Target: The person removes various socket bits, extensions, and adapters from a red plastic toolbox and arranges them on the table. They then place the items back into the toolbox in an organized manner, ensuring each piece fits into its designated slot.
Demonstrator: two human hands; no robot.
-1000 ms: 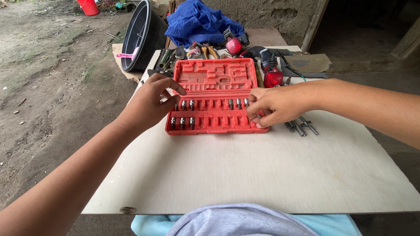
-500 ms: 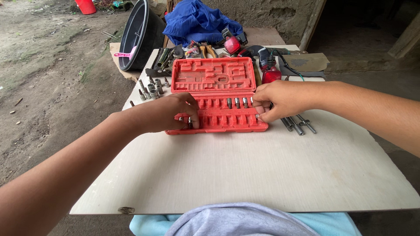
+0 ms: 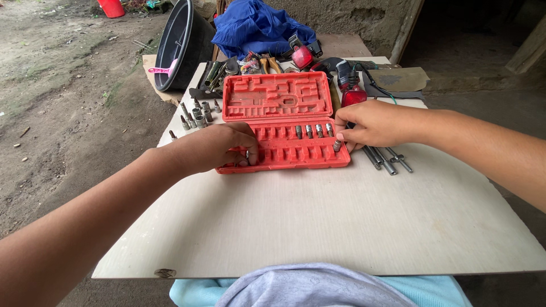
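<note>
both hands (image 3: 219, 146) (image 3: 369, 124) over open red socket case (image 3: 284, 122).

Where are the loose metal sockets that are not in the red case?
In the head view, the loose sockets lie on the table just left of the open red case, beyond the left hand.

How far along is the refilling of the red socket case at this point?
Partly done. The red case lies open with a few sockets seated in its upper row; most slots look empty. In hand: the left hand sets a small socket at the tray's left end, and the right hand presses one at its right end. Left: loose sockets beside the case and extension bars on the board.
</note>
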